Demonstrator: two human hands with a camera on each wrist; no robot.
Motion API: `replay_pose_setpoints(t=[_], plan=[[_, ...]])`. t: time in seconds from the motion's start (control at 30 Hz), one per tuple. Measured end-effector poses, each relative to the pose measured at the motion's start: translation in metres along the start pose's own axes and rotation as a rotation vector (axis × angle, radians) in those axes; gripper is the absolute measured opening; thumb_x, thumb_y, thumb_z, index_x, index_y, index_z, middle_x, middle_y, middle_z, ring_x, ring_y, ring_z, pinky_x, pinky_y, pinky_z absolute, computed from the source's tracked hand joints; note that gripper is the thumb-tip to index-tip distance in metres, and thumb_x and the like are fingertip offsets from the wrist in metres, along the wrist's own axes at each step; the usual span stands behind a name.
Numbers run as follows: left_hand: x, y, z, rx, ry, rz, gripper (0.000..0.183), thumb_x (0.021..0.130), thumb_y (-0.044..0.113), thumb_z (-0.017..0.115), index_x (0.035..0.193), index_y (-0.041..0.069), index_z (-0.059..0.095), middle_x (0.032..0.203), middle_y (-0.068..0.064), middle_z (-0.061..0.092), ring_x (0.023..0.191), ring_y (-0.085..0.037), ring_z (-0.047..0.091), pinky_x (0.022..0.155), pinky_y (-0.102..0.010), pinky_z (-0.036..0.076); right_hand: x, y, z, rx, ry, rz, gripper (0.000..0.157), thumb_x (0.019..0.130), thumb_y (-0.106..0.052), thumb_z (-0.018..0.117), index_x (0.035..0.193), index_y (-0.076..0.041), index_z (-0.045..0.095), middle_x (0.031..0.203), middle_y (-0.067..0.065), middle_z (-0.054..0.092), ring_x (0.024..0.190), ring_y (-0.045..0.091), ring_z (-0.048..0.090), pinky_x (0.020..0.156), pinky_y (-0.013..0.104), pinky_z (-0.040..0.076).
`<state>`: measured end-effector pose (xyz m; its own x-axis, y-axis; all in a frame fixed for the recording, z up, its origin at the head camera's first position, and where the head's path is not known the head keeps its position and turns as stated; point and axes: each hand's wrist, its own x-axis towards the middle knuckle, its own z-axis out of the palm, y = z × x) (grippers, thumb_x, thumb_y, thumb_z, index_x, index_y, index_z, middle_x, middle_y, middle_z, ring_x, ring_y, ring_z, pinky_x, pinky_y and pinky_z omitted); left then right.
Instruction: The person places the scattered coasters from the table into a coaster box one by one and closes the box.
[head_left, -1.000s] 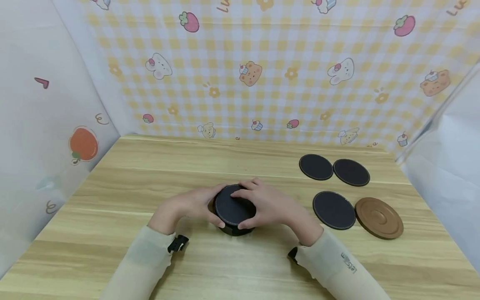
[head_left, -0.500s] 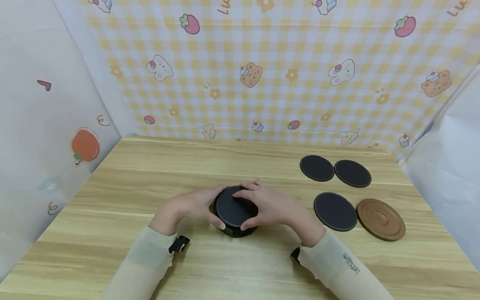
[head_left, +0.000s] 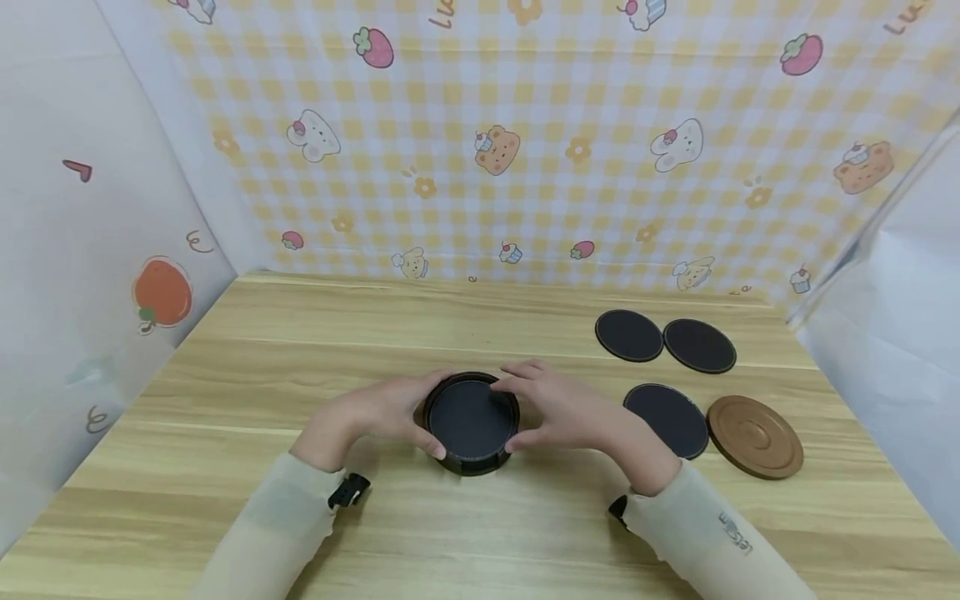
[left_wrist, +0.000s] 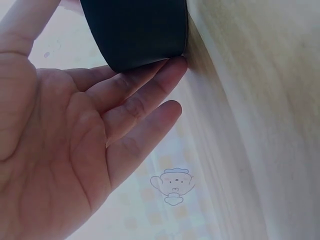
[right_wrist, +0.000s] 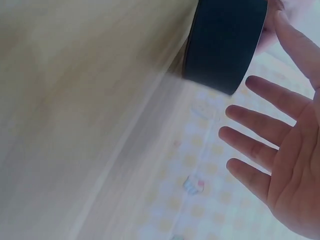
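While L hand [head_left: 386, 408] curls round left side of blk round holder [head_left: 482, 468], R hand [head_left: 570, 410] is spread, just beside right side; thumb contact unclear. Holder sits on wood table [head_left: 465, 542] btwn hands, w/ blk disc [head_left: 471, 423] inside. 3 more blk discs [head_left: 628, 336] + brown disc [head_left: 755, 437] lie flat to right.

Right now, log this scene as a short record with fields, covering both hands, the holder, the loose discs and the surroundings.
Left hand: curved round the left side of the black holder
Right hand: fingers spread at the holder's right side; contact unclear
Holder contents: inner black disc
Far discs: left far disc and right far disc, both black, lying flat
Nearer discs: near black disc, with brown disc to its right
Surface: wood-grain table
Backdrop: yellow-checked cloth
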<state>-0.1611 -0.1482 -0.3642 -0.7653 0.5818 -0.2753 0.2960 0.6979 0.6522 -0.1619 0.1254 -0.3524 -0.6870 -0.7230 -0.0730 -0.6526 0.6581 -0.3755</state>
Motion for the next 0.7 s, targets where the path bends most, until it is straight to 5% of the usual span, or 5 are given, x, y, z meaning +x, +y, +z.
replay_pose_setpoints(t=[0.33, 0.7], plan=[[-0.007, 0.000, 0.002, 0.161, 0.020, 0.052, 0.113, 0.077, 0.050, 0.082, 0.157, 0.001, 0.019, 0.156, -0.016, 0.040, 0.142, -0.029, 0.043, 0.115, -0.046, 0.036, -0.045, 0.038, -0.008, -0.079, 0.039, 0.090, 0.076, 0.081, -0.044, 0.080, 0.144, -0.012, 0.052, 0.156, 0.016, 0.040, 0.143, 0.038, 0.039, 0.104, 0.054, 0.045], [-0.003, 0.000, 0.003, 0.139, 0.041, 0.049, 0.117, 0.071, 0.055, 0.085, 0.157, 0.004, 0.023, 0.152, -0.013, 0.046, 0.138, -0.026, 0.048, 0.113, -0.044, 0.039, -0.097, 0.080, -0.021, -0.051, 0.097, 0.183, 0.071, 0.082, -0.043, 0.079, 0.140, -0.010, 0.055, 0.153, 0.024, 0.040, 0.137, 0.046, 0.043, 0.096, 0.056, 0.049]])
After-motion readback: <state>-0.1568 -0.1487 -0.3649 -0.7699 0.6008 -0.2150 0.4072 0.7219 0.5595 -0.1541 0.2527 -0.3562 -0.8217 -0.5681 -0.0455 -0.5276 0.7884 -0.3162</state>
